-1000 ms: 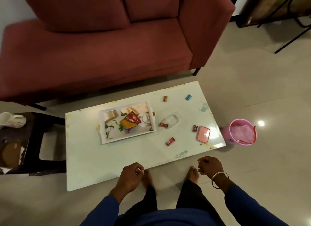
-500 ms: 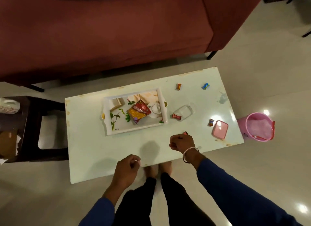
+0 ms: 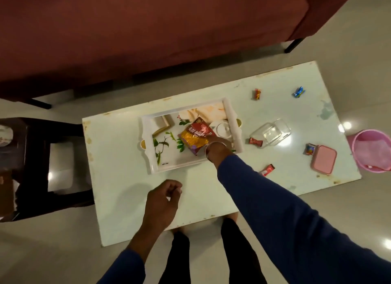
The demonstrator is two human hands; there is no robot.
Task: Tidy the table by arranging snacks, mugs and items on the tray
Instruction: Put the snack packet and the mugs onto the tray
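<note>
A dark wooden side table stands at the left on the glossy tiled floor. Over the pale, scuffed rectangular table, the left hand hovers with fingers loosely curled, holding nothing. The white rectangular tray, printed with leaves, lies lengthwise along the table; in it a crinkly foil snack packet lies diagonally, its red end toward the sofa. The right hand reaches onto the packet; its grip is hidden. Beside the tray lie a clear jar, wrapped candies, a pink lid and, on the floor, a pink bucket.
</note>
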